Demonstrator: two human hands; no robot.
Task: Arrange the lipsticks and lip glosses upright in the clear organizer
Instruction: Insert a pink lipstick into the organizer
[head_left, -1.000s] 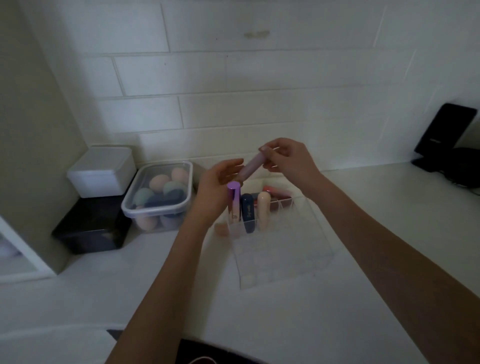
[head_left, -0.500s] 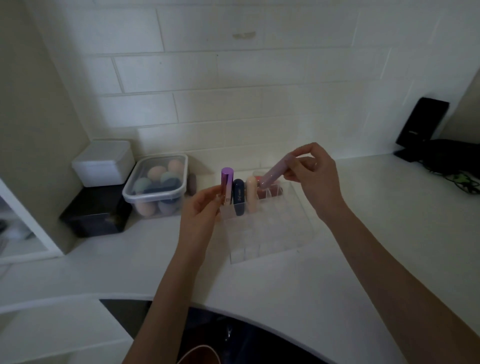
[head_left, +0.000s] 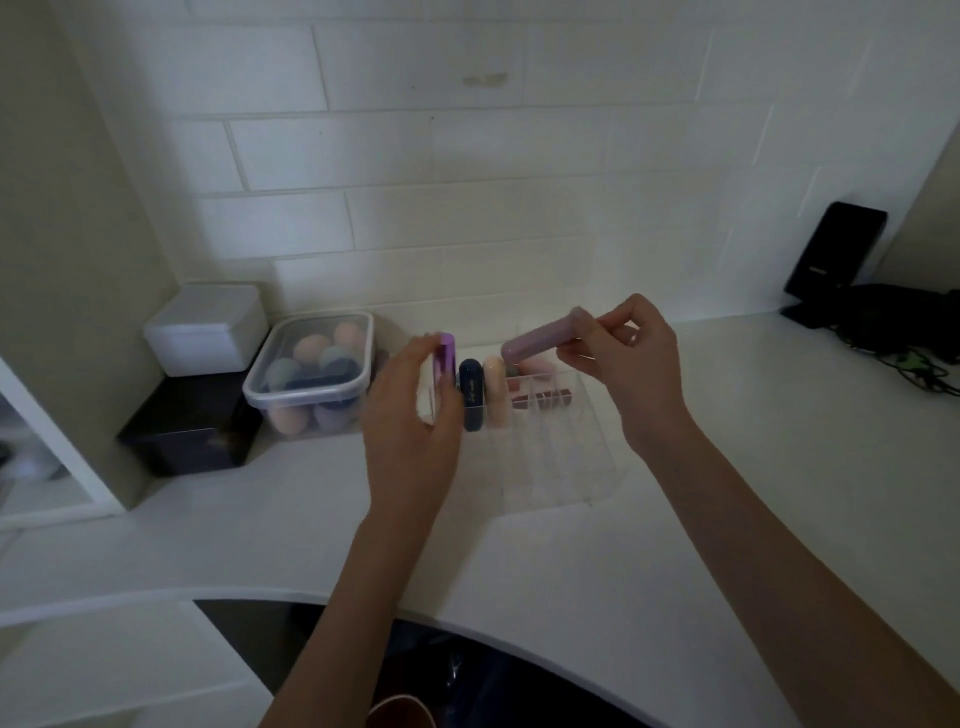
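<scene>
Pink and pale, the lip gloss tube (head_left: 540, 340) now lies nearly level in the air above the back row of the clear organizer (head_left: 561, 457), and only the right hand (head_left: 631, 374) holds it, pinching its right end with thumb and fingertips. One second ago both hands had this tube between them; the left hand (head_left: 415, 410) has let it go and has come down to the left edge of the organizer. There its fingers curl around the purple-capped lipstick (head_left: 445, 358), which stands upright in the corner cell; I cannot tell how firmly they grip it. Beside it stand a dark blue tube (head_left: 471, 395) and a peach tube (head_left: 496, 389), also upright, while some reddish lipsticks (head_left: 540, 399) lie flat in the organizer behind. So the transfer to one hand looks finished, and my judgement is that the pink tube must next be turned upright and lowered into a free cell. The organizer rests on the white surface (head_left: 675, 519), seen a little lower in the view than before.
</scene>
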